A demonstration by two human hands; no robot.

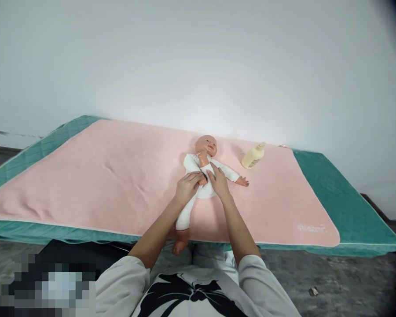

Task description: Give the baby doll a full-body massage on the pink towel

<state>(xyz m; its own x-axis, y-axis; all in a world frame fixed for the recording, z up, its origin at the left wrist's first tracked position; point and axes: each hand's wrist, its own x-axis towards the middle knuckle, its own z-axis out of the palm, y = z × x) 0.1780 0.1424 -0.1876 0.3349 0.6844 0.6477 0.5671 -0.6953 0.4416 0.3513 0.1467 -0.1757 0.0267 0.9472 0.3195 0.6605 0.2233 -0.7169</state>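
Observation:
A baby doll [207, 145] with a bald head and a white cloth body lies on its back on a pink mat [86, 176]. One of its legs is raised, with what looks like the foot [203, 159] close to the chin. My right hand [219, 181] has its thumb and fingers around this raised leg. My left hand [186, 187] closes its fingers on the doll's small hand [203, 181], partly covered by my fingertips. The doll's other leg stretches toward me, its foot [182, 242] hanging past the mat's near edge. Its other arm lies out to the right.
A pale yellow pump bottle [252, 157] stands on the mat right of the doll. The mat covers a green quilted pad [343, 193], backed by a plain wall [198, 66]. A dark object [69, 255] sits below the near edge at left.

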